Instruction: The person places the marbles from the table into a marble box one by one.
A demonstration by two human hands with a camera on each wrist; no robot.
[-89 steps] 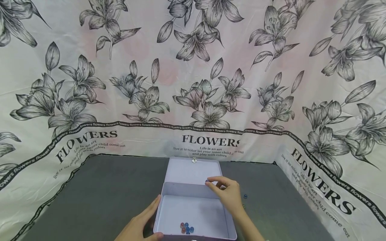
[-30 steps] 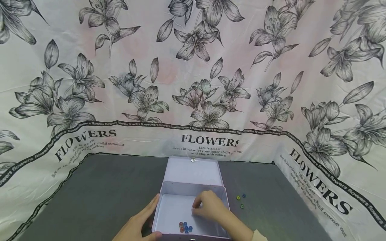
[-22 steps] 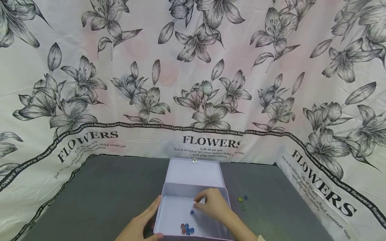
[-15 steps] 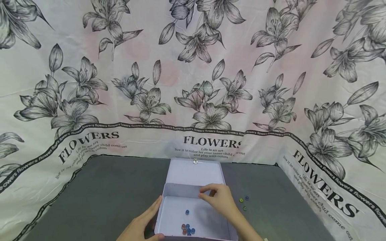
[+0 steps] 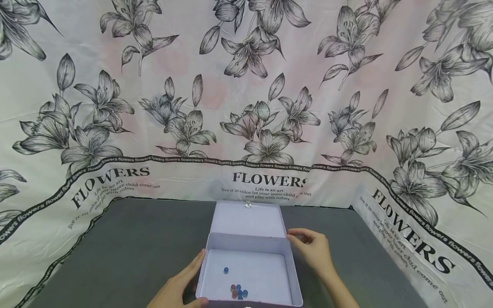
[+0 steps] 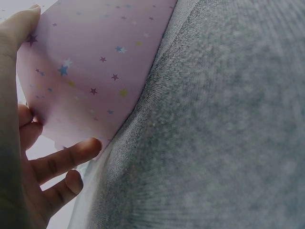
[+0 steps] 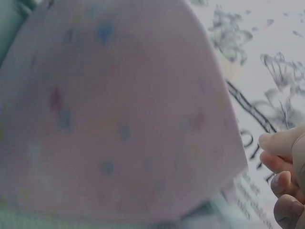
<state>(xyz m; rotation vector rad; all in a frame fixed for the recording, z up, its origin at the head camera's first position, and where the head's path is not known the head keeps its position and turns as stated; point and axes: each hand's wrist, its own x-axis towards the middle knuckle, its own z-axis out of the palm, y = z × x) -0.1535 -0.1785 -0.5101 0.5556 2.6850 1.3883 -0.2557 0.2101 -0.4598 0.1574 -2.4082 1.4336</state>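
Table [image 5: 154, 239]: grey, meeting flower-printed cloth [image 5: 246, 141].
Left hand [image 5: 178, 284]: clamped on box [image 5: 265, 273].
Right hand [image 5: 313, 252]: loose, fingertips apart.
Wrist views: starry pink outside!
Head view: pale inside, beads [image 5: 240, 294]!

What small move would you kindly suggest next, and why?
I'd probably lower the right hand to the grey tabletop right of the star-patterned box for another bead: it appears to hold none, one blue bead lies apart inside the box, and beads seen there half a second ago are now hidden behind that hand.
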